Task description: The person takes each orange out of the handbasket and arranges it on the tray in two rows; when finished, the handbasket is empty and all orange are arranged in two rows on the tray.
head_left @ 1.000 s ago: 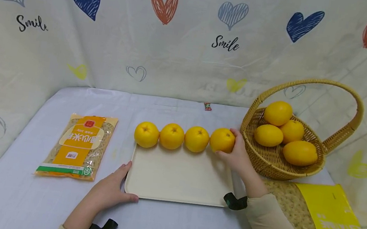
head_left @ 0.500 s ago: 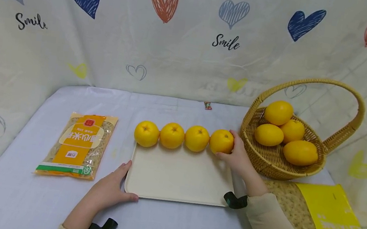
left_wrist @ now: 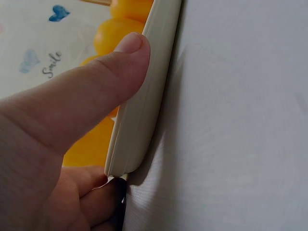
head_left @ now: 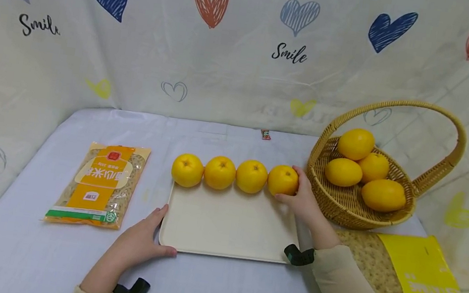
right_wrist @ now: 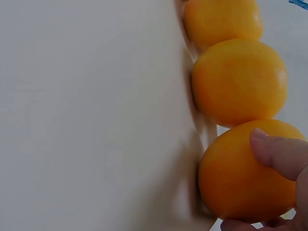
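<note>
A row of several oranges lies along the far edge of a cream rectangular tray [head_left: 230,226]. My right hand [head_left: 303,199] grips the rightmost orange [head_left: 282,179] from its right side. In the right wrist view the thumb [right_wrist: 279,151] lies on that orange [right_wrist: 245,178], with fingertips under its lower side; its neighbour [right_wrist: 239,82] sits right against it. My left hand [head_left: 137,240] holds the tray's near left corner. In the left wrist view its thumb [left_wrist: 110,72] presses the tray's outer wall [left_wrist: 144,110], and the other fingers, partly hidden, reach round the adjoining side.
A wicker basket [head_left: 342,212] with a tall handle stands at the right, holding several yellow-orange fruits. An orange-labelled food packet [head_left: 98,185] lies left of the tray. A larger yellow bag [head_left: 435,290] lies by the right forearm. A small red wrapper [head_left: 265,135] is at the back.
The rightmost orange has turned slightly and shifted a little left under my right hand. My left hand stays on the tray corner.
</note>
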A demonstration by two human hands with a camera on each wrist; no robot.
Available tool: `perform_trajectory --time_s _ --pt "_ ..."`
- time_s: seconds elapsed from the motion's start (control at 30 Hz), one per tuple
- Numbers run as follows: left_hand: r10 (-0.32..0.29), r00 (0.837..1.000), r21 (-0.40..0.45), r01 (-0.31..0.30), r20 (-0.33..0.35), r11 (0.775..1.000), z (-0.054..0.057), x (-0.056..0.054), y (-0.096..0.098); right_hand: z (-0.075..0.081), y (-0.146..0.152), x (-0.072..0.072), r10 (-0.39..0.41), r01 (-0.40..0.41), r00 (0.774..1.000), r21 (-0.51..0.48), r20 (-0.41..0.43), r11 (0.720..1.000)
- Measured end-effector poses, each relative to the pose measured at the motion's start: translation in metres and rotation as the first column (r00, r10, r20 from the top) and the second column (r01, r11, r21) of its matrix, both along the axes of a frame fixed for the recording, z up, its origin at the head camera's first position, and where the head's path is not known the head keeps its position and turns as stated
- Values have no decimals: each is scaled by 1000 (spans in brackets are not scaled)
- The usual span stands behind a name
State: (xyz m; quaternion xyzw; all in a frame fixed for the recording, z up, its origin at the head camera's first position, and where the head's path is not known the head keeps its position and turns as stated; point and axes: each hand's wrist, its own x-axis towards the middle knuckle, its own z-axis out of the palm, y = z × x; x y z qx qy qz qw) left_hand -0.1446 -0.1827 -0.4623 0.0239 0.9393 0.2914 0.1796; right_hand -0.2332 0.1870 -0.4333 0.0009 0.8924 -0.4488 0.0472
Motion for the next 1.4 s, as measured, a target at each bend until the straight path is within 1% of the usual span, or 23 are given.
perform_trajectory --time_s 0.07,0.3,0.53,0.67,0.93,1.03,1.1,1.13,1.23,1.3,1.33,1.4 --pt "-3 1000 0 3 -5 1000 1 0 0 -1 0 -1 -2 2 1000 -6 8 1000" --pt "-4 1000 9 4 -2 1000 2 0 -1 1 1 -1 -4 8 997 -47 74 999" --pt "-4 1000 14 4 0 1000 3 -1 -1 4 1 1 -3 11 996 -89 88 996" --pt "-2 1000 11 2 4 1000 3 -1 -1 6 0 1 -7 14 996 -86 87 996" --pt "-2 1000 12 2 10 1000 1 -1 -1 8 0 5 -15 18 997 -42 79 999" --pt "0 1000 12 0 12 1000 1 -1 -1 13 1 8 -21 24 997 -32 72 999" --pt "2 1000 13 -3 14 1000 1 -1 -1 20 1 12 -16 18 999 -37 51 999" --pt "4 1000 13 -4 15 1000 1 -1 -1 26 1 14 -12 13 1000 -42 28 999" --pt "4 1000 15 -5 16 1000 1 -1 0 46 7 21 -25 18 995 -75 -100 997" --pt "3 1000 16 -3 16 1000 2 0 0 62 16 24 -80 59 976 -108 -204 992" --pt "2 1000 16 -3 15 1000 2 0 0 69 23 24 -118 88 961 -130 -250 988" --pt "3 1000 12 -3 16 1000 2 0 0 82 39 23 -205 162 929 -161 -307 974"
